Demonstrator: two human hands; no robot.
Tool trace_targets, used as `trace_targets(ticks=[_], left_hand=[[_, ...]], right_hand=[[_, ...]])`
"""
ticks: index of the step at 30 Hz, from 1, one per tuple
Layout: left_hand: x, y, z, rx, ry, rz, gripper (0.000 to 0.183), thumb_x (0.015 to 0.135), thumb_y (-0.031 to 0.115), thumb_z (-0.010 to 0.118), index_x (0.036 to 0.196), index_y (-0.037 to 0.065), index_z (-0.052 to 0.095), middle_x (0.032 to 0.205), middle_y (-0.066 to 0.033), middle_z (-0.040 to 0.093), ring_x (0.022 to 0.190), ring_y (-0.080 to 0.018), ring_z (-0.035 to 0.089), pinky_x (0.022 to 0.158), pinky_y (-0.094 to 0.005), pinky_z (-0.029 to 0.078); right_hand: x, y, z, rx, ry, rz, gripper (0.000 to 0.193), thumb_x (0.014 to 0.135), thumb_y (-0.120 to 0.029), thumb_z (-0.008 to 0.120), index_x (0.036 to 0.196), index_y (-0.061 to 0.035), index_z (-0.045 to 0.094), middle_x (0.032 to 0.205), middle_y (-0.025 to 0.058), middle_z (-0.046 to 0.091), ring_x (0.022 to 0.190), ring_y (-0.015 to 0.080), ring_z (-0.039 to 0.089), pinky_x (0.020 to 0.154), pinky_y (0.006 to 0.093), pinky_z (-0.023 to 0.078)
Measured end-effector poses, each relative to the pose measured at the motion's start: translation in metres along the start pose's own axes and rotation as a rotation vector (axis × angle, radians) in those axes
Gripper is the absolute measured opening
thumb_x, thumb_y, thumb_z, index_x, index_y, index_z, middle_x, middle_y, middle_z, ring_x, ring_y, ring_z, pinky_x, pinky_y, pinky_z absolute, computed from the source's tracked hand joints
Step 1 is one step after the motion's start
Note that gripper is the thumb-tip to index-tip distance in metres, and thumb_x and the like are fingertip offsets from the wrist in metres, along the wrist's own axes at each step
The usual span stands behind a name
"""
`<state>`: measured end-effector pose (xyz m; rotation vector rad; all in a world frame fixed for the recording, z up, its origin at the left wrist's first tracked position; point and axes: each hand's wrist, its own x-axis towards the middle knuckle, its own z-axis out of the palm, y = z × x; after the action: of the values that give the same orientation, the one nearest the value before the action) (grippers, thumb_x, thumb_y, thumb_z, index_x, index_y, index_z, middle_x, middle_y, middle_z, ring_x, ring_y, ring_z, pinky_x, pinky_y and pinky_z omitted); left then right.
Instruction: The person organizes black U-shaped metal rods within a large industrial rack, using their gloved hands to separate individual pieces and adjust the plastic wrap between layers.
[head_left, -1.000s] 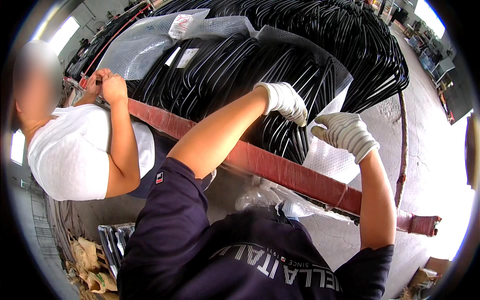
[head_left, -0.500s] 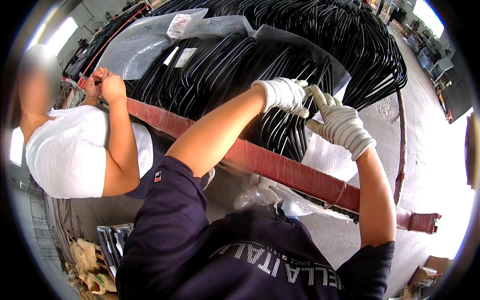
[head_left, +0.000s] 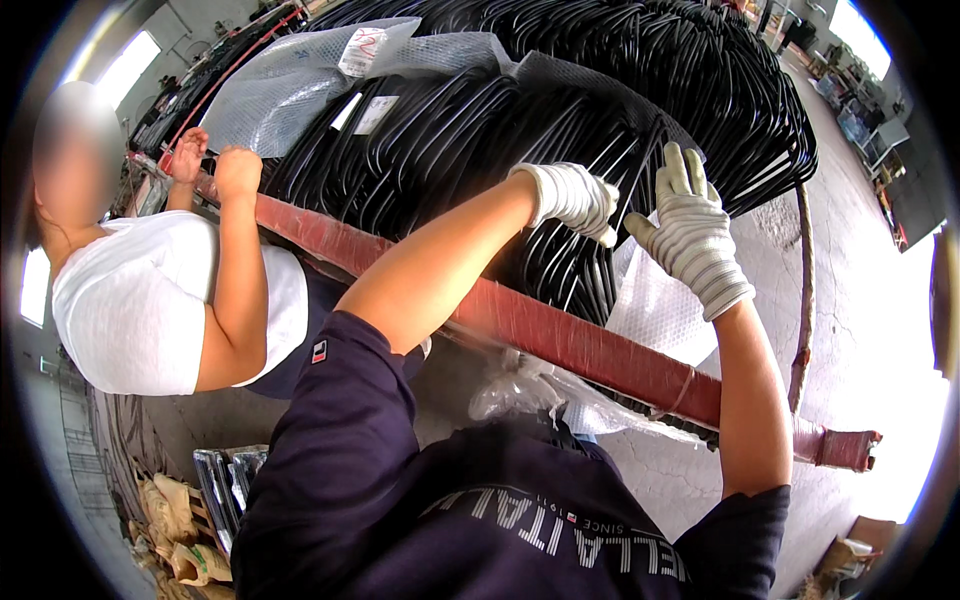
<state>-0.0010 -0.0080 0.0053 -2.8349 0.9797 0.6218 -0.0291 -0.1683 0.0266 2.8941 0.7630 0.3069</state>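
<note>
Bent black tubes [head_left: 430,150], packed in a dense row, lie in front of me. My left hand [head_left: 580,203], in a white striped knit glove, is over their near right part with its fingers curled together. Whatever those fingers hold, if anything, is hidden. Gloved the same way, my right hand [head_left: 690,225] lies at the right end of the row, fingers stretched out and thumb apart. Its fingertips reach the edge of the bubble wrap [head_left: 660,310], which hangs down beneath that hand and also runs between the tube rows.
A red wrapped beam [head_left: 590,345] runs along the near side of the tubes. At the left stands a co-worker in a white shirt [head_left: 140,310], both hands raised by the beam. A brown post [head_left: 803,300] rises at the right. Clear plastic film [head_left: 515,390] hangs below the beam.
My right hand has moved away from my left hand, slightly right and farther out, and its fingers have straightened. My left hand's fingers have curled in. The co-worker's hands have moved apart.
</note>
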Motion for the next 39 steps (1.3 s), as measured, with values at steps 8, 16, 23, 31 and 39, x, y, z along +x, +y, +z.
trace_targets(ticks=[8,16,23,31,39], left_hand=[[-0.002,-0.001,0.002,-0.035,-0.037,-0.007,0.052,0.083,0.048,0.05,0.096,-0.002,0.056,0.077,-0.0143,0.062,0.07,-0.0279,0.062,0.064,-0.0375,0.049],[-0.015,0.011,-0.01,-0.057,-0.088,-0.068,0.055,0.083,0.048,0.049,0.116,0.004,0.05,0.088,-0.012,0.064,0.083,-0.0265,0.062,0.072,-0.0357,0.048],[-0.007,-0.004,0.008,-0.129,0.007,0.028,0.053,0.084,0.051,0.043,0.122,0.014,0.049,0.107,-0.0092,0.061,0.098,-0.0272,0.058,0.083,-0.0377,0.045],[-0.021,0.002,-0.006,-0.222,-0.094,0.011,0.063,0.083,0.055,0.041,0.128,0.01,0.043,0.117,-0.0133,0.055,0.11,-0.0297,0.051,0.094,-0.0363,0.038],[0.0,-0.003,0.003,-0.234,-0.222,0.01,0.067,0.085,0.053,0.042,0.135,0.009,0.033,0.13,-0.0138,0.045,0.121,-0.0289,0.042,0.101,-0.0343,0.032]], right_hand=[[-0.002,-0.001,0.001,0.118,-0.09,0.026,0.077,0.077,-0.041,0.057,0.132,0.0049,0.029,0.142,0.0193,0.021,0.133,0.0296,0.02,0.107,0.037,0.025],[-0.003,0.003,0.003,0.113,-0.047,-0.046,0.076,0.077,-0.041,0.058,0.133,0.0012,0.029,0.137,0.0201,0.028,0.129,0.0307,0.026,0.103,0.0377,0.029],[-0.004,0.006,-0.009,0.156,-0.62,-0.179,0.053,0.081,-0.048,0.048,0.123,-0.0146,0.047,0.088,0.0174,0.064,0.084,0.0299,0.062,0.075,0.0385,0.047],[-0.004,0.01,-0.007,0.231,-0.478,-0.161,0.085,0.079,-0.047,0.049,0.136,0.0059,0.013,0.068,0.012,0.063,0.067,0.0279,0.064,0.062,0.0349,0.05],[0.003,0.015,0.023,0.153,-0.65,-0.262,0.071,0.08,-0.044,0.048,0.134,-0.0027,0.028,0.08,0.011,0.066,0.076,0.0232,0.066,0.065,0.0376,0.051]])
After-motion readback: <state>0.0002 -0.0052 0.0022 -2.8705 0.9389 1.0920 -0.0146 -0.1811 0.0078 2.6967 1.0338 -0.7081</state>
